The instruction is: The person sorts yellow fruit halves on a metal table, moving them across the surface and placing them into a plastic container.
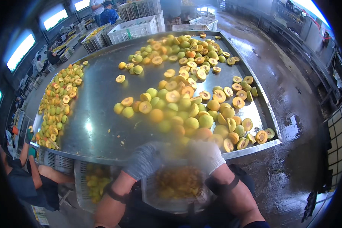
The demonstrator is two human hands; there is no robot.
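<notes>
My left hand [144, 160], in a grey knitted glove, is at the near edge of a metal-topped table [99, 114]. My right hand [206, 155], in a white knitted glove, is a little to its right, beside the nearest fruit. A smear in the view blurs the fingers of both hands, so whatever they hold is hidden. Yellow-green peaches [192, 123], many of them cut in half with the pit side showing, spread from the near edge to the far side. Below my hands stands a plastic crate [148, 191] with blurred orange-brown pieces [179, 182] in it.
Another pile of halved peaches [55, 105] lies along the table's left side. A co-worker with green gloves [32, 152] sits at the left. A crate of yellow-green fruit [81, 185] stands below the table. White crates [134, 30] are stacked beyond it; wet floor [273, 71] runs along the right.
</notes>
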